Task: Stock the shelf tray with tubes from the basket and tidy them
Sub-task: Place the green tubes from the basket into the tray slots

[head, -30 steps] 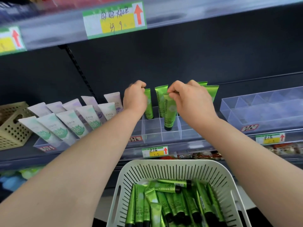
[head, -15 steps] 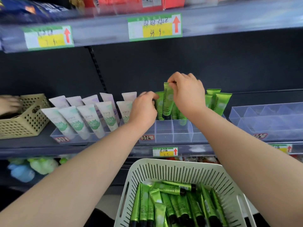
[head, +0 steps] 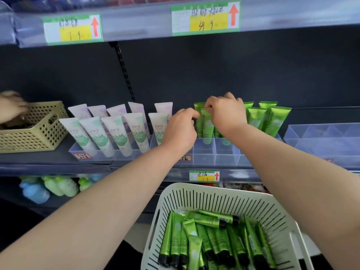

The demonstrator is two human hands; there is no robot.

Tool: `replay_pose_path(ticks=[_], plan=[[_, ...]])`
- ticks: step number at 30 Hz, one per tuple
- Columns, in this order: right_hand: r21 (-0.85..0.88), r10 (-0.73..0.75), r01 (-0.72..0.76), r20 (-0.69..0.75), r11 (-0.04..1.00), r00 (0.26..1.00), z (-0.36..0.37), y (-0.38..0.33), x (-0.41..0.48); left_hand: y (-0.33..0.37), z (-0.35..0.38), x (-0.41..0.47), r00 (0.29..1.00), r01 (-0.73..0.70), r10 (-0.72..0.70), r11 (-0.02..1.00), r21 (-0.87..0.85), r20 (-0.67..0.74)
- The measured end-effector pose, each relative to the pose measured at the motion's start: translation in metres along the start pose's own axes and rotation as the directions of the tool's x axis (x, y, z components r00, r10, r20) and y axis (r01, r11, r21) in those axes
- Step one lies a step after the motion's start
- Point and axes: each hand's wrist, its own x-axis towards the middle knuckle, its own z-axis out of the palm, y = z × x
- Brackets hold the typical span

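Nearly seated: a green tube [head: 207, 124] goes into its slot

At the far left, another person's hand [head: 9, 106] reaches into a beige basket [head: 39, 133]. Just right of it, pale tubes [head: 116, 131] lean in their own tray. Next comes the left hand [head: 180, 131], fingers loosely curled and forefinger tip against the green tube's left edge. Whether it pinches or only steadies, I cannot tell. The right hand [head: 227, 114] pinches the tube's crimped top from above. The tube stands upright, cap end down in a cell of the clear shelf tray [head: 204, 152], behind the near row of cells, which look unfilled. Further right stand the placed tubes [head: 272, 119].

This looks like the placing step, with much stocking left: the white basket [head: 214, 193], near and below, holds many loose tubes [head: 206, 230]. The next move probably calls for letting go once the tube stands by itself, squaring it with its neighbours, then reaching down for another.
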Motion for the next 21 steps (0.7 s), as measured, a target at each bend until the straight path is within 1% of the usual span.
replay_pose_path(ticks=[4, 7, 11, 14, 18, 21], plan=[[0.019, -0.012, 0.012, -0.031, 1.0, 0.999, 0.0, -0.001, -0.001, -0.002, -0.001, -0.002, 1.0, -0.002, 0.002, 1.0, 0.01, 0.008], [-0.003, -0.046, 0.046, -0.112, 0.999, 0.993, -0.005, 0.0, -0.011, -0.002, 0.0, -0.005, 1.0, -0.007, 0.007, 1.0, 0.023, 0.012], [0.032, -0.051, 0.057, -0.181, 0.998, 0.982, -0.012, 0.005, -0.039, 0.001, 0.002, -0.016, 0.999, -0.009, 0.008, 1.0, 0.019, 0.034], [0.062, -0.053, 0.068, -0.217, 0.996, 0.975, -0.01, 0.011, -0.077, 0.002, 0.01, -0.035, 0.998, -0.011, 0.011, 1.0, 0.003, 0.063], [0.084, -0.024, 0.041, -0.19, 0.996, 0.981, 0.007, 0.025, -0.142, -0.004, 0.033, -0.069, 0.991, -0.005, 0.011, 0.999, -0.048, 0.131], [0.078, 0.021, -0.014, -0.088, 0.997, 0.996, 0.025, 0.036, -0.189, -0.012, 0.058, -0.099, 0.98, 0.03, -0.008, 0.994, -0.108, 0.199]])
